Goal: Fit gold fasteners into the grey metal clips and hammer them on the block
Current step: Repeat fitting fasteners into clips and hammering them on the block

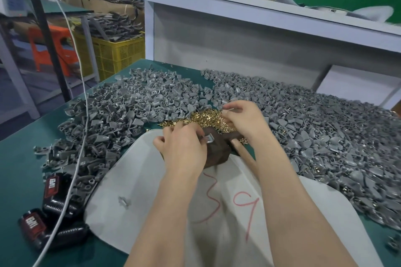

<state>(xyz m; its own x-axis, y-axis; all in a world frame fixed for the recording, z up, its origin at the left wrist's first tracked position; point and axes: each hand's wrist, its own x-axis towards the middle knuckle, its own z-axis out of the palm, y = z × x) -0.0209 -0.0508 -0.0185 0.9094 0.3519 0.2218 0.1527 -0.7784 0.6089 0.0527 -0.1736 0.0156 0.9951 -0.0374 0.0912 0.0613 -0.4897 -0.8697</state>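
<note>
Fingers of the left hand curl round a grey clip lying on the dark wooden block. The right hand bends its fingertips into the heap of gold fasteners just behind the block (whether they pinch one is too blurred to tell). Under both forearms a white sack bears red handwriting, seemingly "39". Black packs at left carry red labels, unreadable. Loose clips cover the green table; a yellow crate holds dark parts.
</note>
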